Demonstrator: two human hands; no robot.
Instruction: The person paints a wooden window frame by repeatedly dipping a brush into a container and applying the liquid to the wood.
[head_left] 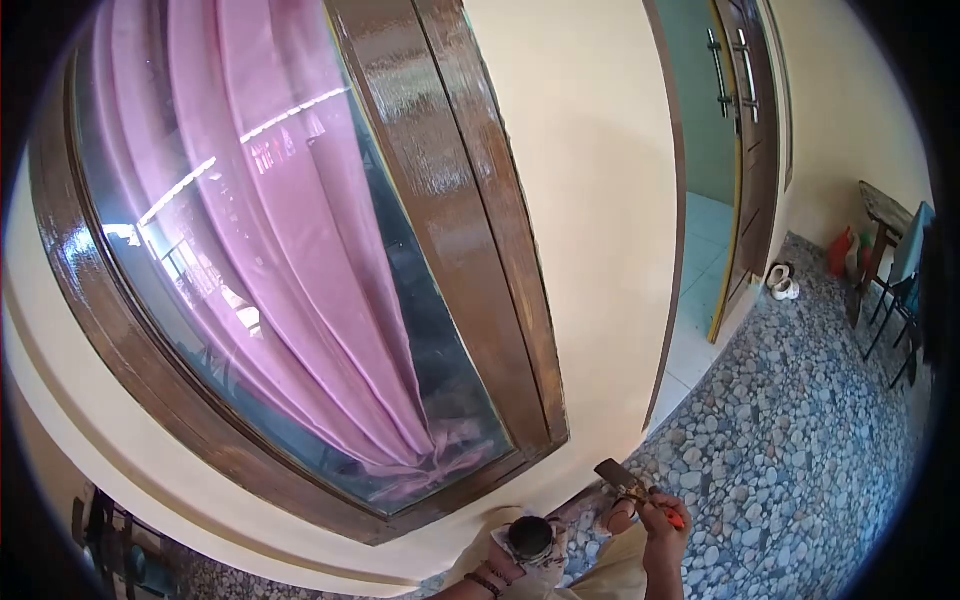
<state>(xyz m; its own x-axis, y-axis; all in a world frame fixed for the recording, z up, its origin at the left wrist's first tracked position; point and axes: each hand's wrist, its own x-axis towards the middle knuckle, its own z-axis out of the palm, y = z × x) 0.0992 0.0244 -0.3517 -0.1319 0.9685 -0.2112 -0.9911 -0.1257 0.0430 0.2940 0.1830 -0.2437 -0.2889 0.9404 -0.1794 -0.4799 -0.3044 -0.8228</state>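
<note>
My left hand (pixel 507 566), with a beaded bracelet at the wrist, is closed around a small container (pixel 531 538) at the bottom centre; its round opening looks dark inside. To the right of it, my right hand (pixel 664 522) grips a flat paintbrush (pixel 622 478) with an orange handle. The brush's dark brown end points up and left, apart from the container. Above both hands stands a window with a glossy brown wooden frame (pixel 495 250). Behind its glass hangs a knotted pink curtain (pixel 290 210).
A cream wall (pixel 590 200) lies between the window and an open brown door (pixel 750 190) with metal handles. Pebble-patterned floor (pixel 780 420) spreads at the right. White shoes (pixel 783 282), a wooden table (pixel 885 212) and a chair (pixel 908 265) stand farther back.
</note>
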